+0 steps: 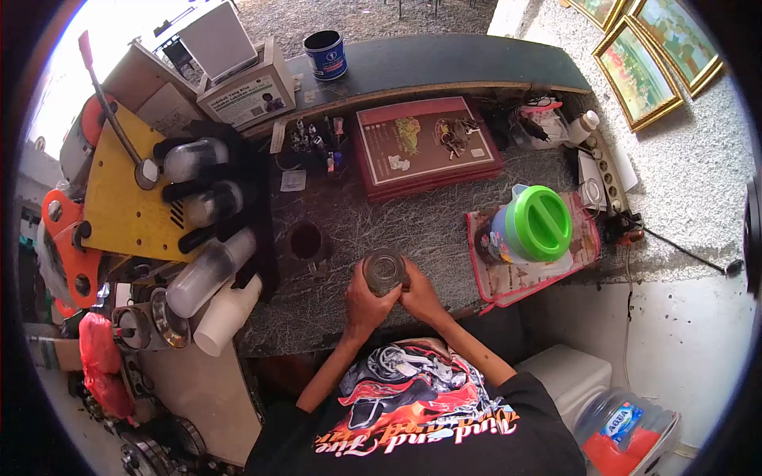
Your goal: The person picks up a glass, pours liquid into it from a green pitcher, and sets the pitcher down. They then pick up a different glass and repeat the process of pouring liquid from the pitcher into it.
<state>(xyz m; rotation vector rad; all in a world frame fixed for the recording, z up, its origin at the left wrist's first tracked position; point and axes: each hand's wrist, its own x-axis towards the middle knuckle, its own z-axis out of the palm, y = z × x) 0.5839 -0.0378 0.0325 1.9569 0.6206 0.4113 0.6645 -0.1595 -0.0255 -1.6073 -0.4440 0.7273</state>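
Both hands hold a clear drinking glass (385, 270) over the near edge of the dark counter, its round end facing up toward me. My left hand (368, 306) wraps its left side, thumb along the near face. From the right, my right hand (419, 295) closes round the other side, with its far fingers partly hidden. Just left of the hands stands a glass mug of dark liquid (305, 239). Off to the right, a jug with a green lid (543, 224) sits on a patterned cloth (508, 289).
A flat maroon box (429, 147) lies at the back of the counter (341, 210). Cup stacks (210, 274) in dark holders line the left beside a yellow metal machine (131, 194). A blue tin (325, 55) tops the raised ledge. A power strip (609, 174) runs along the right wall.
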